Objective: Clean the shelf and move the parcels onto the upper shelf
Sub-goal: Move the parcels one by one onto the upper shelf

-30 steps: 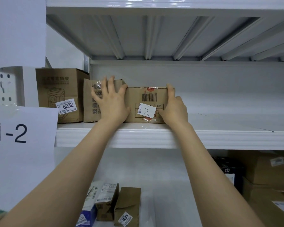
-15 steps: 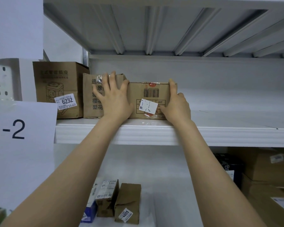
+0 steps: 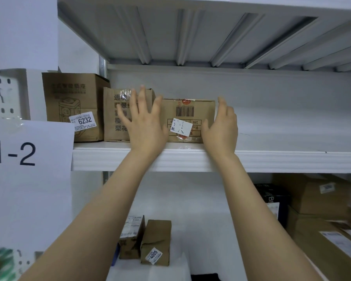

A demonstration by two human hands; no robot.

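Note:
A small brown parcel with a barcode and a white sticker [image 3: 187,118] stands on the white upper shelf [image 3: 211,160]. My left hand [image 3: 144,124] is spread with straight fingers in front of its left end. My right hand [image 3: 221,126] is held just off its right end, fingers loosely straight. Neither hand grips the parcel. To its left stand a taller brown parcel with printed characters [image 3: 115,114] and a box labelled 6232 [image 3: 73,104]. On the lower shelf lie a parcel labelled 4005 [image 3: 156,242] and another small parcel [image 3: 131,236].
The upper shelf runs bare to the right of the barcode parcel. Several brown parcels [image 3: 322,220] and a dark box [image 3: 272,197] are stacked at the lower right. A paper sign reading 1-2 [image 3: 14,155] hangs at the left on the shelf post.
Both hands have let go of the barcode parcel and drawn back a little, fingers spread. The parcel stays on the upper shelf beside the taller one.

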